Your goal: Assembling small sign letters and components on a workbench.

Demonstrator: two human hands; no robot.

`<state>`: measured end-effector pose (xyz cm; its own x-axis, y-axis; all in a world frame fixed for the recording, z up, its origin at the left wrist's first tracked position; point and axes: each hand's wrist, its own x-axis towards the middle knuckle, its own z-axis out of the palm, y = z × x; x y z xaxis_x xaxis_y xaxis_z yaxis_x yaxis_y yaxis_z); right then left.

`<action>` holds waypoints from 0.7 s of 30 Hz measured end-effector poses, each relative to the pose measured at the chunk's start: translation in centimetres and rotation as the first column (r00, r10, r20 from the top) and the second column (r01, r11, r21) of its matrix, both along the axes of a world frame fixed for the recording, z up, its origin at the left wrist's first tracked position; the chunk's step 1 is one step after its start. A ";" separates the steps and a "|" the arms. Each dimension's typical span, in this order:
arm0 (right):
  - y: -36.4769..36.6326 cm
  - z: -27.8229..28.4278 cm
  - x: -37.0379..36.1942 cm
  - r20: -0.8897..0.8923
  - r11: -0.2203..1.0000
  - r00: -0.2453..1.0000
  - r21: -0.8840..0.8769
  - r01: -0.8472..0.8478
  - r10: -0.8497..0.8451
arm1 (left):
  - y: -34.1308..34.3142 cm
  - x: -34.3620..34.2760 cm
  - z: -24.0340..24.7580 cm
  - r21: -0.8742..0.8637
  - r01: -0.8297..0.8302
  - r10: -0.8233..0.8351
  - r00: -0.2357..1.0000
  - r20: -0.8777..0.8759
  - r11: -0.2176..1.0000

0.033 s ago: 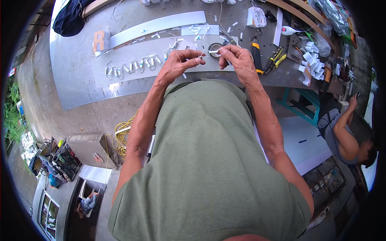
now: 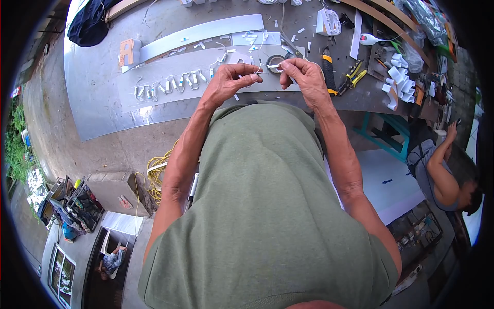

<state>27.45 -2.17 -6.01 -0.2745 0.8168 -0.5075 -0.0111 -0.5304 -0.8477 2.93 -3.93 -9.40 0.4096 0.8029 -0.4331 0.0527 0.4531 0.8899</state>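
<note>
Above the near edge of the workbench, my left hand (image 2: 232, 84) pinches a thin white wire (image 2: 260, 67) between thumb and fingertips. Close on its right, my right hand (image 2: 307, 81) is closed in a pinch on the white wire's other part, near a small white piece (image 2: 274, 66). Just behind the fingertips lies a dark roll of tape (image 2: 270, 60), partly covered by my right hand. A zigzag string of small white LED modules (image 2: 171, 84) joined by wires rests on a grey sheet (image 2: 126, 98), left of my left hand.
Right of my hands lie a yellow-black utility knife (image 2: 328, 74) and yellow-handled pliers (image 2: 355, 77). White curled strips (image 2: 399, 82) sit farther right. A long white strip (image 2: 206, 33) and a letter-shaped block (image 2: 129, 53) lie behind. Another person (image 2: 437, 170) is at the right.
</note>
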 end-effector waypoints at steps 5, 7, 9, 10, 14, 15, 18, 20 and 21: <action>0.1 0.3 -0.1 -0.021 1.000 1.000 -0.002 -0.002 0.001 | 0.1 0.2 -1.0 0.084 -0.002 0.006 0.999 -0.049 0.996; 0.1 0.1 0.0 -0.028 1.000 1.000 -0.001 0.003 -0.003 | 0.1 0.1 -1.1 0.095 0.012 -0.005 0.997 -0.071 0.995; 0.2 -0.3 0.4 0.043 0.999 0.999 0.035 -0.013 0.011 | 0.1 0.1 -1.0 0.110 -0.025 0.031 0.998 -0.052 0.994; 0.2 -0.3 0.5 0.043 0.999 0.999 0.035 -0.015 0.013 | 0.1 0.0 -0.8 0.110 -0.027 0.033 0.998 -0.052 0.994; 0.2 -0.3 0.6 0.278 0.971 0.949 0.143 -0.192 0.147 | 0.3 -1.1 -0.3 0.062 0.016 -0.014 0.999 -0.036 0.998; 0.2 -0.2 0.6 0.358 0.943 0.916 0.200 -0.266 0.183 | 0.3 -1.4 -0.3 0.057 0.028 -0.026 0.999 -0.032 0.998; -0.2 -1.7 0.8 0.425 0.903 0.877 0.246 -0.351 0.225 | 0.3 -2.1 -0.5 0.027 0.024 -0.024 1.000 -0.005 0.999; 0.0 -1.6 1.0 0.332 0.935 0.908 0.157 -0.319 0.255 | 0.4 -2.5 -0.5 0.001 0.013 -0.013 0.999 0.036 1.000; 0.2 -1.4 0.9 0.237 0.955 0.934 0.063 -0.290 0.268 | 0.5 -2.7 -0.5 -0.023 0.007 -0.005 0.997 0.078 1.000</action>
<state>28.37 -1.96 -7.41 -0.3869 0.7713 -0.5053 0.3205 -0.4013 -0.8580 0.23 -3.47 -9.86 0.4477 0.7905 -0.4180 -0.0135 0.4734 0.8808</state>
